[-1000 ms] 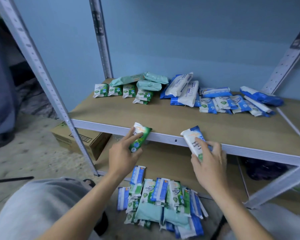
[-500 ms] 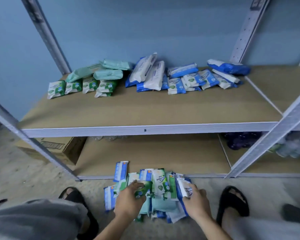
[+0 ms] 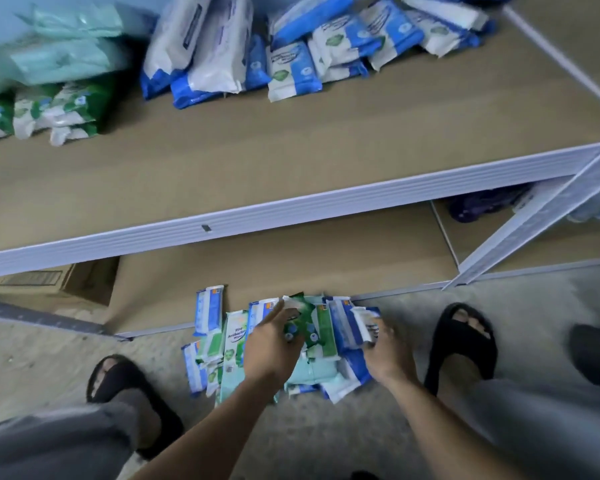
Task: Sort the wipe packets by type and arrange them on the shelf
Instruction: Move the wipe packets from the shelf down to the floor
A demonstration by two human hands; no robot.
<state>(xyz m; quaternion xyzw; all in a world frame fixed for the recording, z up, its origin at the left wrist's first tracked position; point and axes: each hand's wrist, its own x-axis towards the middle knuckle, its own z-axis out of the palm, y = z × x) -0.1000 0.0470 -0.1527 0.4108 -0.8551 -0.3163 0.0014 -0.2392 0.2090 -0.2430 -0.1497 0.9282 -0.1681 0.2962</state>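
A heap of mixed wipe packets (image 3: pixel 238 344) lies on the floor in front of the bottom shelf. Over the heap, my left hand (image 3: pixel 274 344) grips a small green packet (image 3: pixel 302 320). Beside it my right hand (image 3: pixel 387 355) holds a white-and-blue packet (image 3: pixel 361 318) at the heap's right side. On the middle shelf board (image 3: pixel 291 143) the sorted packets lie at the back: small green ones (image 3: pixel 59 109) and mint packs (image 3: pixel 66 57) at the left, large white-and-blue packs (image 3: pixel 201 53) in the middle, small blue ones (image 3: pixel 329 53) to the right.
My feet in black sandals (image 3: pixel 465 341) stand on either side of the heap on the concrete floor. A cardboard box (image 3: pixel 66 282) sits under the shelf at the left. A slanted white upright (image 3: pixel 541 216) crosses at the right, with dark bottles (image 3: pixel 482 206) behind it.
Both hands have come down from the middle shelf's front edge to the floor heap, each still holding its packet. The view has tilted downward and moved closer.
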